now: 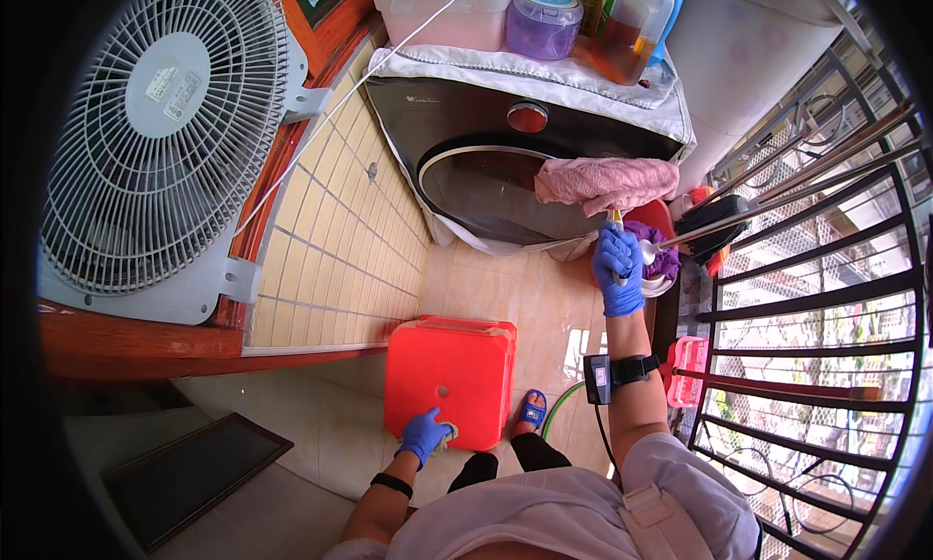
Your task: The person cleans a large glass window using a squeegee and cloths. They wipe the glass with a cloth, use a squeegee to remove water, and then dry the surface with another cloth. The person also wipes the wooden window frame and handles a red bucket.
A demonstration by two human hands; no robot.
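On red stool [450,366], hands [425,434] clutching rag [446,430].

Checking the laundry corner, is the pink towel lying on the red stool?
No, the pink towel hangs over the washing machine door; only the left hand touches the red stool.

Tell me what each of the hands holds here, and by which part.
Right hand grips a long metal pole at its near end. Left hand presses a small cloth on the red stool.
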